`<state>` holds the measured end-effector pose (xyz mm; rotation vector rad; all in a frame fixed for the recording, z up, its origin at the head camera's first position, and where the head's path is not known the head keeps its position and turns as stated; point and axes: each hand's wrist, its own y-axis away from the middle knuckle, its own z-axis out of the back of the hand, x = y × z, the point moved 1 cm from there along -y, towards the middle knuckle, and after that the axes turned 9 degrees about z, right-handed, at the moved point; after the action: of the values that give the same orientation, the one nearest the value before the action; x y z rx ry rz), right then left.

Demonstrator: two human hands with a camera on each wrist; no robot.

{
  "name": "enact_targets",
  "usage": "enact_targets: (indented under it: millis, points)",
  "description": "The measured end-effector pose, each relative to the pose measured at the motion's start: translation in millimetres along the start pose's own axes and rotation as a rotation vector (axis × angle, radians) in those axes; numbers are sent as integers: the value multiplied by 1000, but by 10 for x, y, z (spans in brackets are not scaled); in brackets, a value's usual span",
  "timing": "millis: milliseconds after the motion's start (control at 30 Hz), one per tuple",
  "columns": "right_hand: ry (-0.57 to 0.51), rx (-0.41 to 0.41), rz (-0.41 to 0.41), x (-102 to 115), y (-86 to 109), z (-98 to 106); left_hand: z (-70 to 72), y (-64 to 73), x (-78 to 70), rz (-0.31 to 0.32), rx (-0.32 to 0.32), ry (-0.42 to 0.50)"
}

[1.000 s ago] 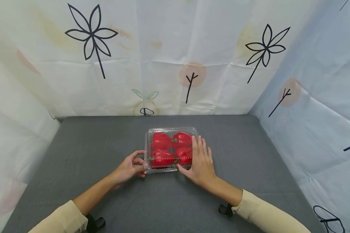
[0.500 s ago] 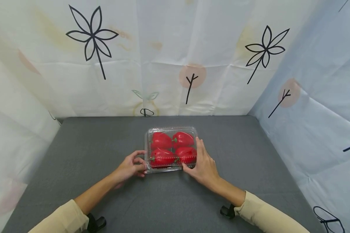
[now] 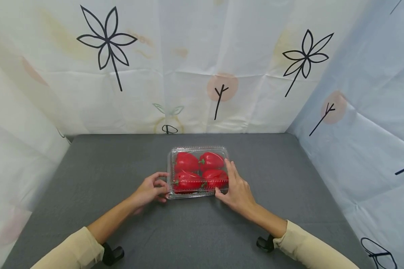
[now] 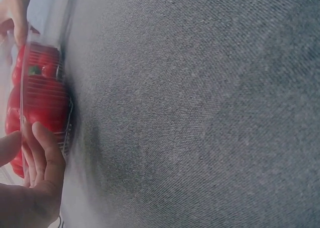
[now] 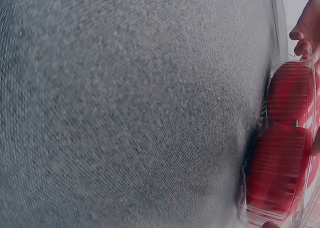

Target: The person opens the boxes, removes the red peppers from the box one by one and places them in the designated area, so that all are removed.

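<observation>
A clear plastic clamshell box (image 3: 195, 195) rests on the grey cloth, its lid down over several red bell peppers (image 3: 186, 162) with green stems. My left hand (image 3: 151, 190) holds the box's left front edge; in the left wrist view, thumb and fingers (image 4: 47, 143) lie on either side of the rim. At the right edge is my right hand (image 3: 237, 190), thumb by the front rim, fingers bent along the side. Only a thumb edge and a fingertip of it show in the right wrist view, beside the box wall (image 5: 280, 173). The peppers' undersides are hidden.
A grey cloth-covered table (image 3: 121, 160) spreads around the box. White curtains (image 3: 195, 56) with plant drawings stand behind and at both sides. Dark straps (image 3: 112, 254) sit at both wrists, by the beige sleeves.
My right hand has slid right, off the top of the lid to the box's right edge, with its thumb moving right along the front rim. The left hand and box have barely moved.
</observation>
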<state>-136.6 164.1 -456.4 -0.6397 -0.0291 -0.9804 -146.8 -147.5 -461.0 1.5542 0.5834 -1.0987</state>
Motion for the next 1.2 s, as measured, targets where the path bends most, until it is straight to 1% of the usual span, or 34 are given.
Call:
enact_targets:
  millis: [167, 400, 567, 800, 1033, 1200]
  points:
    - [0, 6, 18, -31, 3, 16, -7, 4, -3, 0, -1, 22]
    - [-35, 6, 21, -58, 8, 43, -18, -19, -7, -1, -8, 55]
    - [-54, 9, 33, -66, 5, 59, -21, -33, -7, 11, -25, 75]
    - [-62, -18, 70, -88, 5, 74, -31, -37, -4, 13, -35, 78]
    - [-86, -12, 71, -97, -5, 105, -37, -33, -24, 1, -25, 77]
    - [-86, -9, 74, -101, 3, 113, -38, -21, -41, 12, -30, 70]
